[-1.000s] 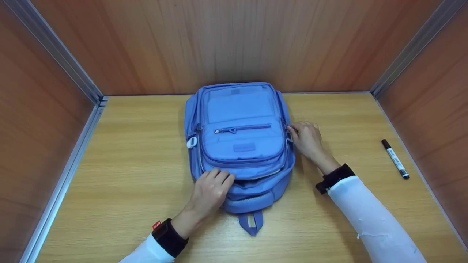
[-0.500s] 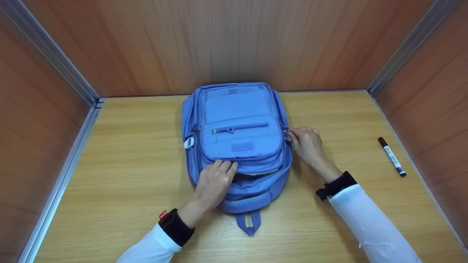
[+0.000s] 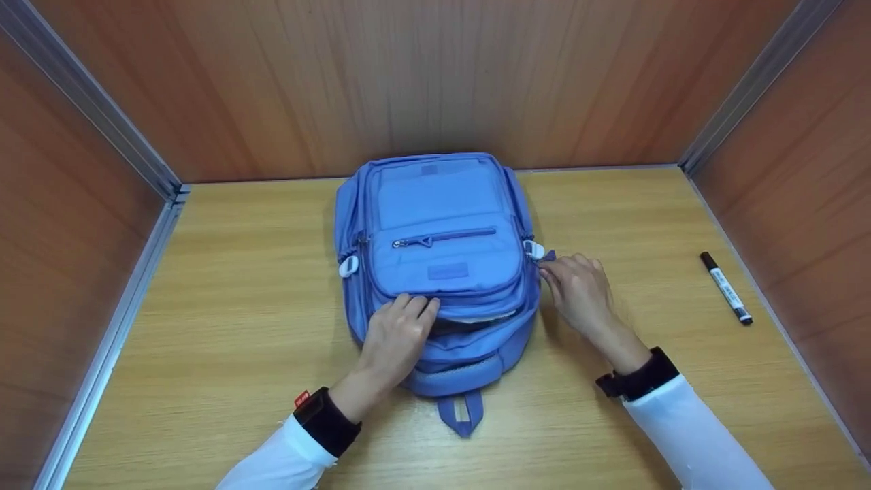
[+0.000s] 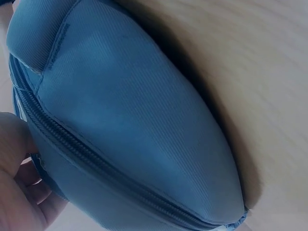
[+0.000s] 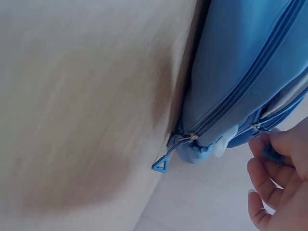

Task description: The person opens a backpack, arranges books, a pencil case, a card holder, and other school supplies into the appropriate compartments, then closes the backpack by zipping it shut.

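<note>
A blue backpack (image 3: pixel 446 204) lies front side up on the table, its top loop (image 3: pixel 461 415) toward me. My left hand (image 3: pixel 396 337) grips the edge of a partly unzipped compartment (image 3: pixel 469 327) near the bag's top end. In the left wrist view its fingers (image 4: pixel 41 192) curl at the fabric edge below a zipper (image 4: pixel 96 161). At the bag's right side my right hand (image 3: pixel 578 289) pinches a blue zipper pull (image 5: pixel 273 154) between thumb and forefinger. Another triangular zipper pull (image 5: pixel 160 164) dangles free in the right wrist view.
A black-and-white marker (image 3: pixel 727 288) lies on the table at the right. Wooden panels (image 3: pixel 435 82) with metal edge strips (image 3: pixel 88 82) enclose the table at the back and both sides. White buckles (image 3: pixel 348 266) hang at the bag's sides.
My right hand has moved down along the bag's right side with the zipper pull, and a white buckle there now shows. My left hand has shifted slightly up with the compartment edge, widening the gap.
</note>
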Motion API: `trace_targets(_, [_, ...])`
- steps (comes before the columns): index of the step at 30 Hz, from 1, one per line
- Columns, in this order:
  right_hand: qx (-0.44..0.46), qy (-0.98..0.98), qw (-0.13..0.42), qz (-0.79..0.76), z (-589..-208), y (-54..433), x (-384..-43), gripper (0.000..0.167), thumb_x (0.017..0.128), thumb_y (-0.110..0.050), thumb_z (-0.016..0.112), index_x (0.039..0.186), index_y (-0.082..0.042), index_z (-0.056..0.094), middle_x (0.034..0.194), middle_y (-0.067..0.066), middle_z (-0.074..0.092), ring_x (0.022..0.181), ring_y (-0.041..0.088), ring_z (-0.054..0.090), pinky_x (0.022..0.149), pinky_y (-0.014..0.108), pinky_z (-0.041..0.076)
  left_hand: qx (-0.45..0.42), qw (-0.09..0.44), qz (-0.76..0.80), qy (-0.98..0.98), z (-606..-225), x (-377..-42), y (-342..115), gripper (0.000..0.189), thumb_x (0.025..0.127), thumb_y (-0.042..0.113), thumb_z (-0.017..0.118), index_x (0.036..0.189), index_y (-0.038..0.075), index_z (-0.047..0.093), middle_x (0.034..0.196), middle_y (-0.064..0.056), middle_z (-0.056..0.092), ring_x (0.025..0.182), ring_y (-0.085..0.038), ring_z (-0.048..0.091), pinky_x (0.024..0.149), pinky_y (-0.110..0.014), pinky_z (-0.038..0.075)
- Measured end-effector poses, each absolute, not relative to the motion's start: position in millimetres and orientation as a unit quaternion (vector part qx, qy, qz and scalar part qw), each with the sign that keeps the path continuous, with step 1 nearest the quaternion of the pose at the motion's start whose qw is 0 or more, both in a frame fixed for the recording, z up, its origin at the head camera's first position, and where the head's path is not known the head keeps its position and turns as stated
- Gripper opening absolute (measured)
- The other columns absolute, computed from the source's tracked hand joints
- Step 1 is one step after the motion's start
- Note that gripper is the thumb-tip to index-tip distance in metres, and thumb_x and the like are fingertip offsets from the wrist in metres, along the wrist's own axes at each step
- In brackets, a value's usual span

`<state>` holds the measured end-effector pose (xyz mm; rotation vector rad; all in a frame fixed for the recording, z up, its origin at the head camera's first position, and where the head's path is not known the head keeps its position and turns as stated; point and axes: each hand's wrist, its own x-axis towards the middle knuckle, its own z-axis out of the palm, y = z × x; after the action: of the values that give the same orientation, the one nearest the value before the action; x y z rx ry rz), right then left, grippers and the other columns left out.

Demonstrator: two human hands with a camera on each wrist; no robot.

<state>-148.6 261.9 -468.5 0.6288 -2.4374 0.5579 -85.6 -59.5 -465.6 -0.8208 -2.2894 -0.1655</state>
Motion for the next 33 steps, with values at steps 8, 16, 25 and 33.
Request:
trace_targets(8, [0.240, -0.900, 0.294, 0.215, -470.9, 253.0, -116.5, 0.004, 0.091, 0.001, 0.076, 0.095, 0.001, 0.076, 0.086, 0.012, 0.074, 0.083, 0.032, 0.065, 0.068, 0.041, 0.040, -0.309, 0.363, -0.076, -0.876, -462.0, -89.9, -60.4, 0.024, 0.087, -0.005, 0.073, 0.108, 0.004, 0.080, 0.092, -0.010, 0.074, 0.076, -0.026, 0.067, 0.056, -0.034, 0.056])
trace_targets(16, [0.233, -0.904, 0.267, 0.238, -467.5, 239.7, -89.8, 0.005, 0.091, 0.000, 0.077, 0.096, -0.001, 0.077, 0.088, 0.009, 0.075, 0.085, 0.028, 0.066, 0.072, 0.040, 0.044, -0.299, 0.379, -0.078, -0.872, -457.8, -94.5, -60.9, 0.024, 0.084, -0.005, 0.073, 0.105, 0.005, 0.082, 0.090, -0.009, 0.076, 0.074, -0.025, 0.069, 0.054, -0.034, 0.056])
trace_targets(25, [0.224, -0.909, 0.227, 0.267, -463.3, 223.0, -68.1, 0.006, 0.096, -0.004, 0.073, 0.100, -0.002, 0.078, 0.092, 0.006, 0.075, 0.090, 0.024, 0.066, 0.078, 0.039, 0.047, -0.296, 0.382, -0.080, -0.872, -457.5, -97.1, -59.5, 0.024, 0.084, -0.006, 0.072, 0.103, 0.005, 0.082, 0.089, -0.008, 0.076, 0.072, -0.025, 0.068, 0.053, -0.034, 0.056])
trace_targets(33, [0.287, -0.868, 0.260, 0.311, -464.1, 200.3, -53.0, 0.005, 0.097, -0.005, 0.072, 0.097, -0.003, 0.076, 0.088, 0.003, 0.072, 0.084, 0.019, 0.064, 0.075, 0.035, 0.048, -0.295, 0.387, -0.092, -0.869, -456.7, -98.0, -58.9, 0.022, 0.084, -0.005, 0.074, 0.103, 0.005, 0.082, 0.088, -0.008, 0.075, 0.070, -0.024, 0.067, 0.052, -0.033, 0.056])
